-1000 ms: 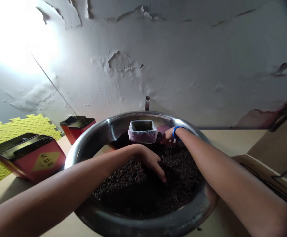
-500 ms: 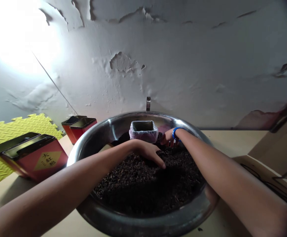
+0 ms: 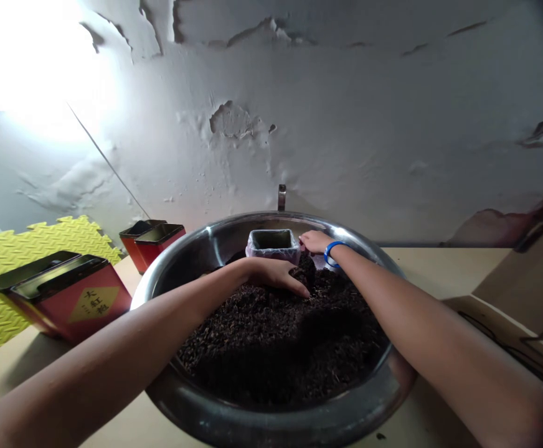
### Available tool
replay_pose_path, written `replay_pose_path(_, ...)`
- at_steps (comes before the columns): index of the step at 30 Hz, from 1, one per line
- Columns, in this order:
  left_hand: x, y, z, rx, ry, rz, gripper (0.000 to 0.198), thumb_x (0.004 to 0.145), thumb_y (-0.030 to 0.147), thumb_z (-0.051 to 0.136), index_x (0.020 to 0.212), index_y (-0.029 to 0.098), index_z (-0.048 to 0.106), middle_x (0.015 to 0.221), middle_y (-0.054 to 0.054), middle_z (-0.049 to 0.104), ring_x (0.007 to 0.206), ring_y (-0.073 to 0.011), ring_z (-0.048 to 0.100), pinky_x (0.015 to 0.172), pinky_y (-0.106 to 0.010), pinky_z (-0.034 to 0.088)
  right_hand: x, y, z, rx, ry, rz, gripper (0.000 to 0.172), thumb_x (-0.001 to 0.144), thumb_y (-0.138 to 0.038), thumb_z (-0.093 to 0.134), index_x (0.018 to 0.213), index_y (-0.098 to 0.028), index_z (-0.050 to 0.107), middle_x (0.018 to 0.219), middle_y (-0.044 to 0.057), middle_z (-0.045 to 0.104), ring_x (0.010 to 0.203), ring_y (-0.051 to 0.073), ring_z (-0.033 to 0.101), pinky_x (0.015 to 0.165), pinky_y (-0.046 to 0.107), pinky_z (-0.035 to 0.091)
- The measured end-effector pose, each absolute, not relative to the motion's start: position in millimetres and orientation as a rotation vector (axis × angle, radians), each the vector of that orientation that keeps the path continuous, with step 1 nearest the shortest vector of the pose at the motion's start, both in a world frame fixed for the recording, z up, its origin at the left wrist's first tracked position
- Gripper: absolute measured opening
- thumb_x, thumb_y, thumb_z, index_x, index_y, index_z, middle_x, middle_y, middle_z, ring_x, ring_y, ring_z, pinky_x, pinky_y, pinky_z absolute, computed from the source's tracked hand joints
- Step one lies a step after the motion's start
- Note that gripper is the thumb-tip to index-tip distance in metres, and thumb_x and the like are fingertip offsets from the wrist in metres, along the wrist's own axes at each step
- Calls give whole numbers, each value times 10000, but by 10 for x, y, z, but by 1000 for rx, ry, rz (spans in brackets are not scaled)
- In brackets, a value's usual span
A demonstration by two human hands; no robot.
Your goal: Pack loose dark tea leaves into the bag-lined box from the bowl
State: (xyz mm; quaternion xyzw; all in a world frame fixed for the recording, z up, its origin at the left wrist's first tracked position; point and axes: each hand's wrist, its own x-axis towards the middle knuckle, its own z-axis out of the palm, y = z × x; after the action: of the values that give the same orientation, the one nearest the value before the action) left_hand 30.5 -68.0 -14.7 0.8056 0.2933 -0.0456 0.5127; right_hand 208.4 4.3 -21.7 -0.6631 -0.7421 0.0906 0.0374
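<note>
A wide steel basin sits in front of me, heaped with dark loose tea leaves. At its far side stands a small square tin lined with a plastic bag, mouth open upward. My left hand lies curled on the tea just in front of the tin, fingers cupped around a clump of leaves. My right hand, with a blue band on the wrist, rests against the tin's right rim, fingers bent onto the bag's edge.
Two red tins with black rims stand at the left, two more behind them. A yellow foam mat leans at the far left. A peeling white wall rises behind. A metal handle sticks up beyond the basin.
My left hand has slid forward through the tea up to the lined tin, gathering leaves. My right hand lifted out of the tea to the tin's right rim.
</note>
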Motion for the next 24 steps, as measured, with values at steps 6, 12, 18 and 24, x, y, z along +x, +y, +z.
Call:
replay_pose_path(6, 210, -642, -21, 1972, 732, 142, 372, 600, 415, 655, 858, 169, 549, 733, -4, 573, 627, -121, 520, 562, -231, 402, 1984, 23, -222, -1812, -2130, 203, 614, 853, -531, 176, 727, -142, 635, 610, 74, 627, 600, 148, 577, 564, 218, 372)
replay_pose_path(12, 138, -616, 83, 1930, 701, 339, 325, 631, 370, 633, 844, 134, 563, 715, -13, 564, 617, -108, 506, 584, -229, 402, 1878, -55, -222, -1702, -2132, 185, 368, 779, -429, 403, 685, -143, 615, 582, 52, 605, 504, 115, 501, 482, 209, 310)
replay_pose_path(18, 129, -515, 87, 1947, 730, 722, 300, 656, 352, 618, 851, 129, 570, 701, -9, 552, 600, -90, 490, 569, -215, 397, 1853, -96, -193, -1580, -2169, 40, 226, 689, -283, 447, 574, -123, 558, 533, 25, 520, 503, 94, 378, 461, 227, 234)
replay_pose_path(24, 114, -390, 50, 1875, 824, 1034, 324, 702, 407, 571, 872, 135, 522, 595, 14, 480, 467, -65, 415, 416, -187, 345, 1777, -127, -187, -1405, -2190, 20, 159, 641, -196, 400, 518, -125, 472, 488, -20, 375, 491, 70, 282, 448, 225, 190)
